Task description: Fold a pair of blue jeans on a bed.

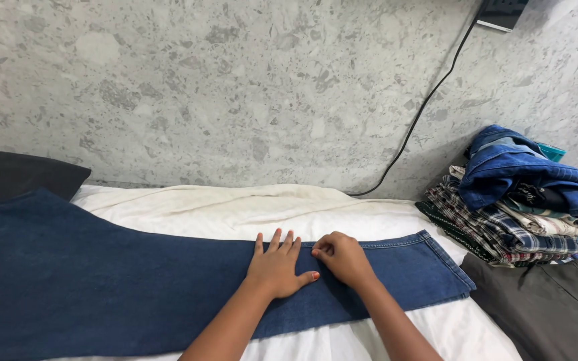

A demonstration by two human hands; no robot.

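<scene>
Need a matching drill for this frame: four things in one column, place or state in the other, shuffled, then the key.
1. left hand
2. right hand
3. jeans
4. clothes pile

A. stacked at the right by the wall
B. fingers curled, pinching the denim edge
C. flat, fingers spread on denim
D. laid out flat across the white sheet

Pairs: 1-C, 2-B, 3-D, 4-A

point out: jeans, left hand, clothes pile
jeans point(102, 281), head view, on the wide upper leg panel
left hand point(277, 266), head view, on the back of the hand
clothes pile point(503, 220), head view, on the plaid shirt
</scene>
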